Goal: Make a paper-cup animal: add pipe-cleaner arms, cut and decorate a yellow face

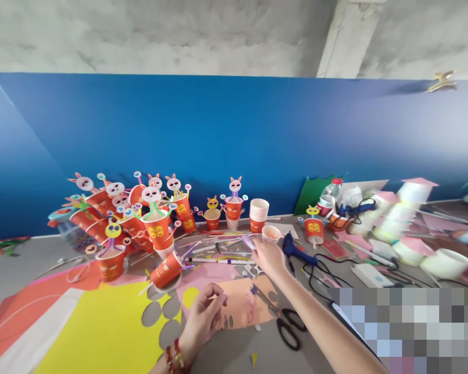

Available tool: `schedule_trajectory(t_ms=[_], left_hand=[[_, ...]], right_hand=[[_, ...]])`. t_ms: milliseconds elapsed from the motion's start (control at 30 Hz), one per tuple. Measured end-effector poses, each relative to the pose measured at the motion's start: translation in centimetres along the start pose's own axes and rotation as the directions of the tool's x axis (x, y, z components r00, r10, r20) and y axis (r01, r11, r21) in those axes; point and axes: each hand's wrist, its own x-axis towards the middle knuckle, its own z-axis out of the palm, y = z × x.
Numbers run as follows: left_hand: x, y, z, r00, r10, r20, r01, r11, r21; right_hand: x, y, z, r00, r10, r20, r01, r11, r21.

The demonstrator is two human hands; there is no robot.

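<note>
My right hand (pixel 270 258) reaches forward over the table, its fingers closed round a short light purple object (pixel 248 241) whose kind I cannot make out. Nearer to me, my left hand (pixel 203 311) is closed in a pinch above orange paper (pixel 239 296); anything between its fingertips is too small to name. Beside the orange paper lie scissors (pixel 284 322) with black handles. A paper cup (pixel 271 234) stands just behind my right hand, and a blue glue gun (pixel 299 252) lies to its right. Yellow paper (pixel 101 322) with round holes spreads left of my left hand.
Red paper cups with rabbit faces (pixel 156 231) crowd the left back. A stack of cups (pixel 259 213) stands against the blue partition (pixel 234 130). Black cables (pixel 323 270), a white box (pixel 371 275) and white cup towers (pixel 403 208) occupy the right.
</note>
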Motion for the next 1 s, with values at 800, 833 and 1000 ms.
schedule_trajectory(t_ms=[800, 833, 1000], left_hand=[[-0.9, 3.3, 1.6, 0.902, 0.426, -0.075, -0.264, 0.680, 0.684], [-0.8, 3.7, 1.9, 0.901, 0.429, -0.066, -0.270, 0.672, 0.689], [0.4, 7.1, 1.5, 0.866, 0.499, -0.028, -0.250, 0.481, 0.840]], right_hand=[[-14.1, -6.8, 0.2, 0.938, -0.315, 0.145, 0.240, 0.891, 0.385], [-14.2, -6.9, 0.3, 0.942, -0.312, 0.120, 0.266, 0.917, 0.296], [-15.3, -4.6, -0.2, 0.944, -0.329, -0.029, 0.329, 0.930, 0.164]])
